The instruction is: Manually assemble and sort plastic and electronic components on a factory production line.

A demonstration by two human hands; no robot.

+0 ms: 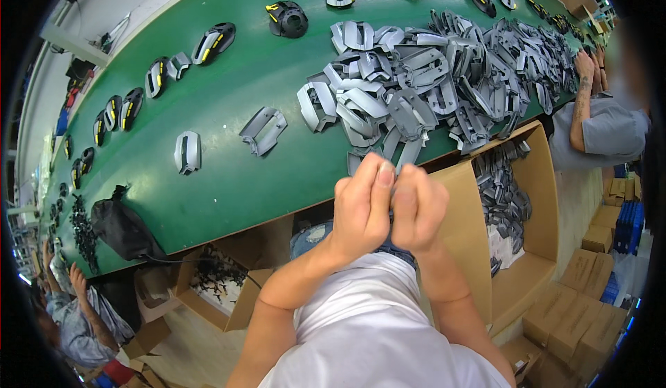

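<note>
Both my hands are closed and close together in front of my chest, at the near edge of the green table. My left hand is curled with its thumb on top. Beside it, my right hand is also curled and a little blurred. Grey strips of a plastic part show just beyond the fingertips; I cannot tell whether they are gripped or lie in the pile. Beyond spreads a large heap of grey plastic frames. A silver frame and a grey frame lie apart, left of it.
Black-and-silver assemblies with yellow marks line the table's far side. An open carton of grey parts stands at my right, another carton with small black pieces at lower left. A black bag lies on the table. Co-workers sit at both ends.
</note>
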